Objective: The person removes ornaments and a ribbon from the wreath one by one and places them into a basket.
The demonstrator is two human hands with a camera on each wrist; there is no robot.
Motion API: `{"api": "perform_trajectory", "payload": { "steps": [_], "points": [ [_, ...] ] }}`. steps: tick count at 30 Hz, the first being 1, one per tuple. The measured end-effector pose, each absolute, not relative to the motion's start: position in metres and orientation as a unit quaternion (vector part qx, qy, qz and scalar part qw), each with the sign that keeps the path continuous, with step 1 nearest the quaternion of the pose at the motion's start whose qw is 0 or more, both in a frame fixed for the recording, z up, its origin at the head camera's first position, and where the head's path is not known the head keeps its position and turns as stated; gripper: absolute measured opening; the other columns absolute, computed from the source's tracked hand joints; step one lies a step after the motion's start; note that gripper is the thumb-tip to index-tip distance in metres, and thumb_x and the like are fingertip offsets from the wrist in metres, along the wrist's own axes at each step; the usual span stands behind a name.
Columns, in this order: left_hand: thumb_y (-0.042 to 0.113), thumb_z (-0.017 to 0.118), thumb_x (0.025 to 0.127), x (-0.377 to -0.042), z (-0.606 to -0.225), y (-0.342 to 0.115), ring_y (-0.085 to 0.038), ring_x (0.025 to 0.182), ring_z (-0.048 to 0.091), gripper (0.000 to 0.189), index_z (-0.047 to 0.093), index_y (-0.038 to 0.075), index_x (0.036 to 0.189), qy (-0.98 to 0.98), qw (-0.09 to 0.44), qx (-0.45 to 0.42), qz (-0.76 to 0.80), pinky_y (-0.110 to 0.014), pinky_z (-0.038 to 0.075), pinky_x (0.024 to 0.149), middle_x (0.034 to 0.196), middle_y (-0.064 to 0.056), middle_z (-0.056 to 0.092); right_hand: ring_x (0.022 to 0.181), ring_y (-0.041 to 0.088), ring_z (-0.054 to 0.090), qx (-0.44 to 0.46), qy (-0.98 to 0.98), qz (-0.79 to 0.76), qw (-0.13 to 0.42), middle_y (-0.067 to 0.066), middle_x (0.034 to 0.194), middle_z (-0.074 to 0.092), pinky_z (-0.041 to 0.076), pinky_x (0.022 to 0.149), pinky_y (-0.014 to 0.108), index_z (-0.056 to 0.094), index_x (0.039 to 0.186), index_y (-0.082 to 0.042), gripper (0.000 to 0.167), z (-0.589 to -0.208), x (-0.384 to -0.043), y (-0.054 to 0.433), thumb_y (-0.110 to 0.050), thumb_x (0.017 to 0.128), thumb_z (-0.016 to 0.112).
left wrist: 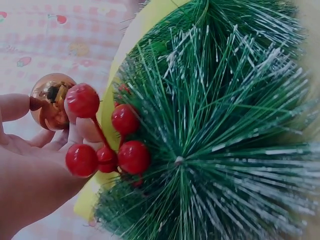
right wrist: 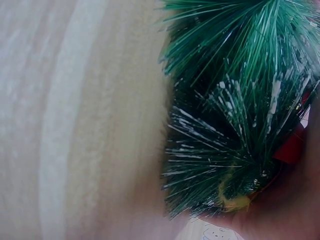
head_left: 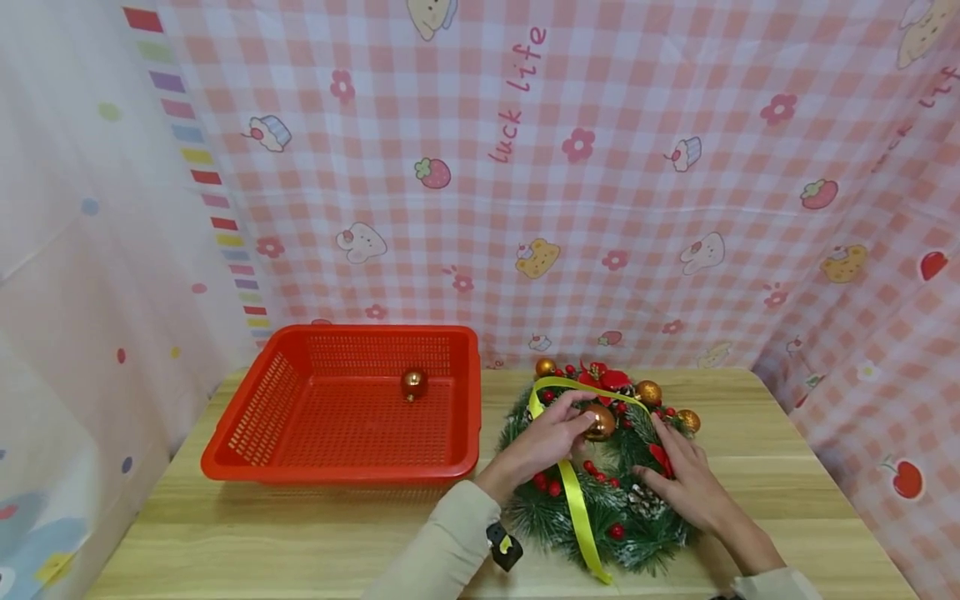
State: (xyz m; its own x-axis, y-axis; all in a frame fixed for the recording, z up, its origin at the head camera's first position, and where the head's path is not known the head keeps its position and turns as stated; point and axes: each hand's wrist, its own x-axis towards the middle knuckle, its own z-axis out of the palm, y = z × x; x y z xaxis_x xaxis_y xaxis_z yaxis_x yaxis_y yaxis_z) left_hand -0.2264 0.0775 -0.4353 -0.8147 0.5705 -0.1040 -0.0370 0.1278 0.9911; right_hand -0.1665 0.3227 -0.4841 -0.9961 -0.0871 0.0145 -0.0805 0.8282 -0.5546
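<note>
Bauble point(head_left: 602, 425) pinched, right at the wreath point(head_left: 645, 546)!
My left fingers point(head_left: 572, 402) clamp it; gentle pressure should suit that slick shell. Right fingers point(head_left: 673, 446), apart from the thumb, lie on the greenery, best kept steady.

The left hand point(head_left: 551, 435) pinches with curved fingers point(head_left: 573, 398). The right hand point(head_left: 692, 483) is angled forward, fingers nearly straight, thumb point(head_left: 656, 481) spread.
</note>
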Motion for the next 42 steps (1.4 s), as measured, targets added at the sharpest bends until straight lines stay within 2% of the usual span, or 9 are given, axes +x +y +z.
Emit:
{"api": "perform_trajectory", "payload": {
  "steps": [7,12,19,24,27,30,34,40,42],
  "points": [
    [0.034,0.049,0.105,-0.225,-0.431,0.063,-0.034,0.084,0.06,0.041,0.046,0.024,0.144,0.718,0.21,0.197,0.634,-0.031,0.041,0.065,0.097,-0.002,0.06,0.137,0.063,0.014,-0.047,0.957,-0.287,0.006,0.036,0.157,0.014,0.023,0.093,0.083,0.004,0.16,-0.013,0.092,-0.484,-0.167,0.321,-0.049,0.095,0.058],
    [0.033,0.048,0.105,-0.223,-0.423,0.051,-0.031,0.082,0.059,0.041,0.045,0.023,0.145,0.712,0.198,0.198,0.644,-0.032,0.041,0.065,0.098,-0.003,0.059,0.137,0.063,0.012,-0.043,0.957,-0.285,0.01,0.036,0.157,0.014,0.022,0.094,0.082,0.004,0.16,-0.013,0.092,-0.483,-0.167,0.321,-0.049,0.095,0.058],
    [0.03,0.048,0.105,-0.222,-0.411,0.034,-0.034,0.083,0.057,0.036,0.047,0.028,0.141,0.713,0.18,0.189,0.651,-0.031,0.042,0.066,0.097,-0.002,0.058,0.136,0.063,0.013,-0.042,0.958,-0.284,0.015,0.036,0.156,0.014,0.023,0.094,0.082,0.004,0.16,-0.012,0.093,-0.484,-0.167,0.322,-0.05,0.095,0.058],
    [0.027,0.047,0.106,-0.221,-0.409,0.017,-0.035,0.084,0.057,0.037,0.046,0.025,0.142,0.711,0.165,0.189,0.657,-0.032,0.043,0.069,0.098,-0.007,0.059,0.136,0.062,0.013,-0.04,0.958,-0.284,0.019,0.036,0.157,0.013,0.023,0.093,0.082,0.002,0.161,-0.015,0.094,-0.485,-0.167,0.322,-0.051,0.095,0.058],
    [0.026,0.047,0.106,-0.221,-0.408,0.005,-0.032,0.083,0.058,0.037,0.046,0.024,0.143,0.714,0.155,0.189,0.656,-0.031,0.045,0.07,0.103,-0.008,0.062,0.136,0.063,0.013,-0.038,0.958,-0.283,0.022,0.036,0.157,0.013,0.023,0.092,0.082,0.001,0.161,-0.016,0.094,-0.485,-0.167,0.321,-0.052,0.095,0.058],
    [0.026,0.047,0.106,-0.221,-0.406,-0.005,-0.023,0.079,0.058,0.037,0.046,0.022,0.143,0.71,0.146,0.186,0.663,-0.029,0.045,0.069,0.105,-0.008,0.062,0.136,0.063,0.013,-0.038,0.958,-0.283,0.021,0.036,0.157,0.013,0.023,0.092,0.082,0.001,0.161,-0.016,0.094,-0.486,-0.166,0.322,-0.051,0.095,0.058],
    [0.026,0.047,0.106,-0.221,-0.405,-0.018,-0.016,0.076,0.056,0.039,0.044,0.019,0.144,0.71,0.131,0.179,0.668,-0.027,0.044,0.067,0.101,-0.008,0.06,0.136,0.063,0.012,-0.04,0.958,-0.283,0.018,0.036,0.156,0.014,0.022,0.093,0.082,0.002,0.161,-0.015,0.093,-0.485,-0.166,0.321,-0.05,0.095,0.059],
    [0.025,0.047,0.106,-0.221,-0.402,-0.035,-0.017,0.076,0.056,0.037,0.046,0.024,0.142,0.73,0.109,0.165,0.654,-0.03,0.044,0.069,0.093,-0.005,0.059,0.136,0.064,0.012,-0.041,0.958,-0.284,0.022,0.036,0.156,0.013,0.022,0.092,0.083,0.0,0.161,-0.016,0.095,-0.485,-0.166,0.321,-0.051,0.095,0.059],
    [0.024,0.046,0.106,-0.222,-0.401,-0.039,-0.019,0.076,0.054,0.036,0.046,0.025,0.142,0.728,0.105,0.164,0.657,-0.03,0.043,0.069,0.092,-0.008,0.057,0.136,0.064,0.013,-0.042,0.958,-0.284,0.021,0.036,0.156,0.013,0.023,0.092,0.083,0.0,0.161,-0.016,0.095,-0.486,-0.167,0.321,-0.051,0.095,0.059]
  ]
}}
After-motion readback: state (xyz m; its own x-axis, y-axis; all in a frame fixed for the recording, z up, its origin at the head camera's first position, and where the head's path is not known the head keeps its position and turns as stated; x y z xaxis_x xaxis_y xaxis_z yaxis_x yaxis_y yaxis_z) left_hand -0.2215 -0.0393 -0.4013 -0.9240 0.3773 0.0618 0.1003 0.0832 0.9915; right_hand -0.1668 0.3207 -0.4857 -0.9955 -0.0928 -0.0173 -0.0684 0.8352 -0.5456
